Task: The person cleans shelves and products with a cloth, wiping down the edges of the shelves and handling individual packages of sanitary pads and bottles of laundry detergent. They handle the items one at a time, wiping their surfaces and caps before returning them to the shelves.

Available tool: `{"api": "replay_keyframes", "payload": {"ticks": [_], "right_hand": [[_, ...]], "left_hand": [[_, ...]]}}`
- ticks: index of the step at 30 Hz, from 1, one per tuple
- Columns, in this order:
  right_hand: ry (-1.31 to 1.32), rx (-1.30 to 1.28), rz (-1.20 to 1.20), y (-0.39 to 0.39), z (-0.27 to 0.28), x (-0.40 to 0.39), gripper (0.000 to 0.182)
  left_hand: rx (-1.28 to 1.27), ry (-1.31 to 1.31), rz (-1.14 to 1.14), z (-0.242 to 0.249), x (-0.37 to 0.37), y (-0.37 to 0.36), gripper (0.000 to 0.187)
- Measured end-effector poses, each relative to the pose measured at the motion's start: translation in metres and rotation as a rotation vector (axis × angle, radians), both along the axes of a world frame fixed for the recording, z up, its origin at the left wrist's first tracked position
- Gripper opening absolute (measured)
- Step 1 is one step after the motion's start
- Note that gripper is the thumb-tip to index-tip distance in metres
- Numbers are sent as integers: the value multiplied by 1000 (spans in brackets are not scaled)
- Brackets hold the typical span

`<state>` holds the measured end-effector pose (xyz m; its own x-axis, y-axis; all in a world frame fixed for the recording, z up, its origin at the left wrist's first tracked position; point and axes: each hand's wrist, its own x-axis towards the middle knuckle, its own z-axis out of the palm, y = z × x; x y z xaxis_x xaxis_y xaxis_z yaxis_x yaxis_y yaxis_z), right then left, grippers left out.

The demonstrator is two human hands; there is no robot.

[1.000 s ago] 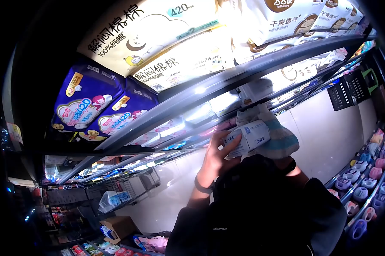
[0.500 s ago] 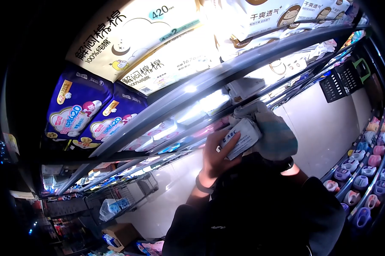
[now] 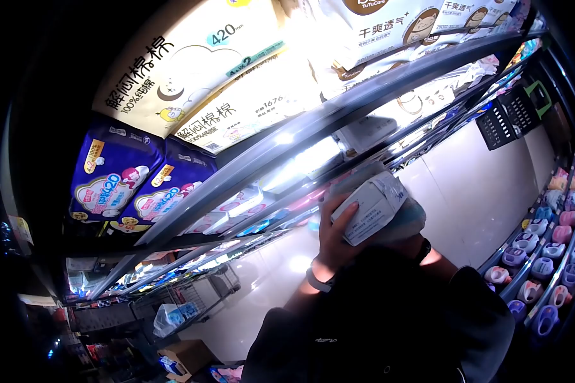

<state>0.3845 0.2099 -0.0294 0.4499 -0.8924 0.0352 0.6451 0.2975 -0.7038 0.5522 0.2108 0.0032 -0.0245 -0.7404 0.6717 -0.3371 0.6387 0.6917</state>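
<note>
My left hand [image 3: 336, 237] grips a white pack with small dark print [image 3: 371, 214], fingers along its near side and thumb across its face. Behind the pack, a grey-green cloth [image 3: 410, 220] covers my right hand and lies against the pack's far side. Only the right wrist with a dark band [image 3: 425, 250] shows; the right fingers are hidden under the cloth. Both hands are just in front of a lower shelf, where a white pack [image 3: 367, 131] lies under the shelf rail [image 3: 281, 143].
Cream packs [image 3: 191, 70] and dark blue packs [image 3: 112, 175] fill the upper shelf. A black basket [image 3: 509, 120] stands on the floor at right. Purple and pink bottles [image 3: 542, 267] line the opposite shelf. An open cardboard box [image 3: 188, 357] and a wire cart [image 3: 201, 293] are at lower left.
The white pack has been turned so that another face shows, and it has moved slightly right. The cloth-covered right hand has moved left and lower, behind the pack.
</note>
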Motion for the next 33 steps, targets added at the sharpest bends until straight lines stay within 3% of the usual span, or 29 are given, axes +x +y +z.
{"api": "replay_keyframes", "payload": {"ticks": [1, 3, 6, 10, 20, 27, 33], "right_hand": [[74, 21, 9, -9, 7, 1, 70], [650, -259, -315, -25, 59, 5, 66], [957, -468, -412, -28, 69, 3, 55], [1161, -781, -526, -41, 107, -2, 51], [1034, -820, -419, -6, 104, -7, 50], [954, -759, -384, -26, 89, 2, 49], [868, -690, -331, -55, 73, 12, 48]], "left_hand": [[20, -12, -2, 1, 2, 2, 76], [86, -52, -1, -7, 8, 3, 76], [158, -122, 8, 6, 15, 3, 75], [336, -233, -97, 25, 35, 2, 74], [385, -496, -196, 39, 41, -8, 75], [287, -386, -167, 39, 43, -7, 60], [279, -224, -62, 13, 43, 1, 57]]}}
